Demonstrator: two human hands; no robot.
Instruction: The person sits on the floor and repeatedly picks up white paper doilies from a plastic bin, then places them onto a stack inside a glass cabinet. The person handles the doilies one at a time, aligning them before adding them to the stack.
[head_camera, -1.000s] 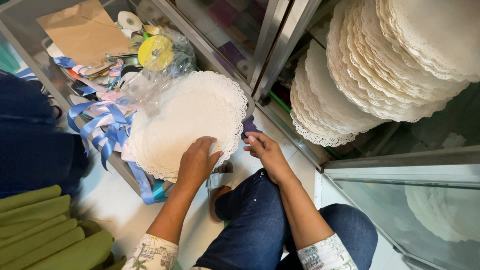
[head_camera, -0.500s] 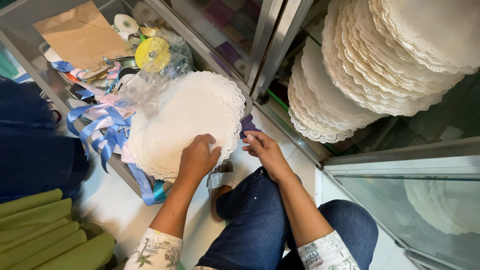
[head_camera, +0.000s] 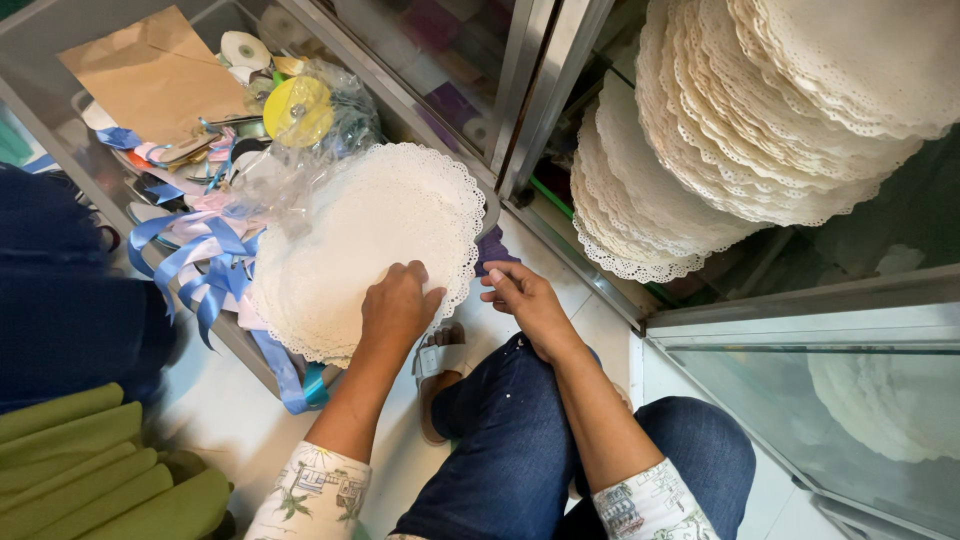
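Note:
A stack of round white paper doilies (head_camera: 370, 235) with lacy edges leans on a low shelf in front of me. My left hand (head_camera: 398, 305) lies flat on its lower right part, fingers pressing the top sheet. My right hand (head_camera: 520, 295) is just right of the stack's edge, fingers curled and pinching at the rim near a purple scrap (head_camera: 493, 245). My knees in blue jeans (head_camera: 520, 450) are below.
Blue ribbons (head_camera: 195, 270), a yellow disc (head_camera: 297, 110), tape rolls and a brown envelope (head_camera: 150, 75) fill the shelf at left. More doily stacks (head_camera: 760, 120) stand in the glass cabinet at right. Green cloth (head_camera: 90, 470) lies at lower left. A sandal (head_camera: 440, 365) is on the tile floor.
The view has shifted slightly. Both hands stay at the doily stack's lower right edge, with the right fingers working a little at the rim.

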